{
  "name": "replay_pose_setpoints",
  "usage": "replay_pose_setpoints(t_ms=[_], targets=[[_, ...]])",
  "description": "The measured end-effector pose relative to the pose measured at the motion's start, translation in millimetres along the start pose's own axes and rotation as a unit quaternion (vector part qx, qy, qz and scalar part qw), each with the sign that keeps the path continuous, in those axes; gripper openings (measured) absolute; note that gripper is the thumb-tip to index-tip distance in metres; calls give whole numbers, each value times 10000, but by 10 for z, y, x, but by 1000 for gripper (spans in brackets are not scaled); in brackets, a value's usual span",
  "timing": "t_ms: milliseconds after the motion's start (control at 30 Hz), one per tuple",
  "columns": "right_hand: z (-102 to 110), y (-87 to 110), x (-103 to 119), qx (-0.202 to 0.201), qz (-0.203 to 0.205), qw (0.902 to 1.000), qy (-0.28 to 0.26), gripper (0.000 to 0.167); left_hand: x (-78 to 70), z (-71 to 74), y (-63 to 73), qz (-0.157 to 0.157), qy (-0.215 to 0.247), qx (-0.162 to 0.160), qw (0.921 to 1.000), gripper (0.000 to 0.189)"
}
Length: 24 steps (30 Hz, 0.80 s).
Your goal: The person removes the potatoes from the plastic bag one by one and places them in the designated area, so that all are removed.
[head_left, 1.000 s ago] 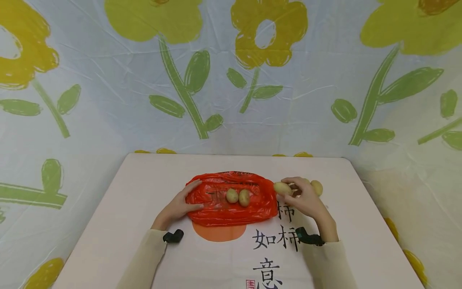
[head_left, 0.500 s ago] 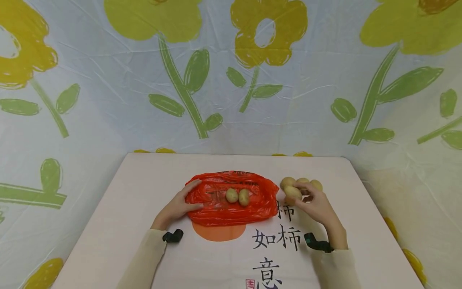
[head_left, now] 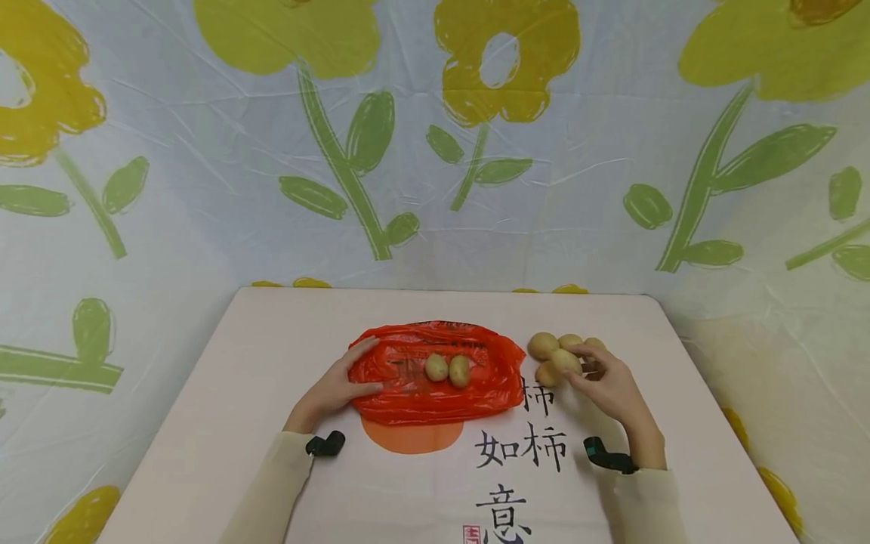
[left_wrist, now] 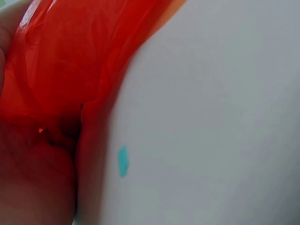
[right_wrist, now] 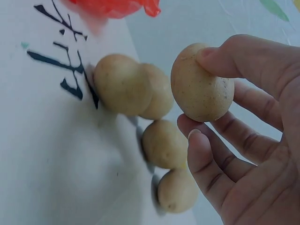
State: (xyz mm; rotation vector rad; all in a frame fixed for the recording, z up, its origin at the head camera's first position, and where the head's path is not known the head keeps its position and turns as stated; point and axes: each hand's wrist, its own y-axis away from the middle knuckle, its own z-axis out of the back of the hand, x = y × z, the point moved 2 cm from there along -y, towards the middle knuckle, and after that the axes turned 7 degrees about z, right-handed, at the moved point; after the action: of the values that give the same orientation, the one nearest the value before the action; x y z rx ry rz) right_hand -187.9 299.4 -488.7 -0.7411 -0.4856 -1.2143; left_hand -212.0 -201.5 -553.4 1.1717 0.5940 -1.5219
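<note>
Your right hand (head_left: 615, 389) is pinching pale potato (right_wrist: 199, 89), right of centre in right-wrist frame; thumb is pressing upper right side, fingertips touching underneath, grip parted potato-wide. Long axis is running near vertical there, ends pointing up and down. Loose potatoes (right_wrist: 164, 145) are lying left and below. Your left hand (head_left: 333, 389) is resting on red bag (head_left: 421, 400); whether pinching, cannot tell.

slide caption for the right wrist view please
Right-hand grip pinching one potato, four more potatoes close by, black characters and part of a red bag toward the upper left.
</note>
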Motion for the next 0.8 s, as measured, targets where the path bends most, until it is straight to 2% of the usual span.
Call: replay_pose_setpoints(t_ms=[333,800], targets=[[53,93,-236,61,-382,9993,-13,48,4,-3,6,24,-18,-22,10000,86],[19,115,-379,101,-665,9977,-81,50,6,-3,-12,-38,-74,-1,10000,86]])
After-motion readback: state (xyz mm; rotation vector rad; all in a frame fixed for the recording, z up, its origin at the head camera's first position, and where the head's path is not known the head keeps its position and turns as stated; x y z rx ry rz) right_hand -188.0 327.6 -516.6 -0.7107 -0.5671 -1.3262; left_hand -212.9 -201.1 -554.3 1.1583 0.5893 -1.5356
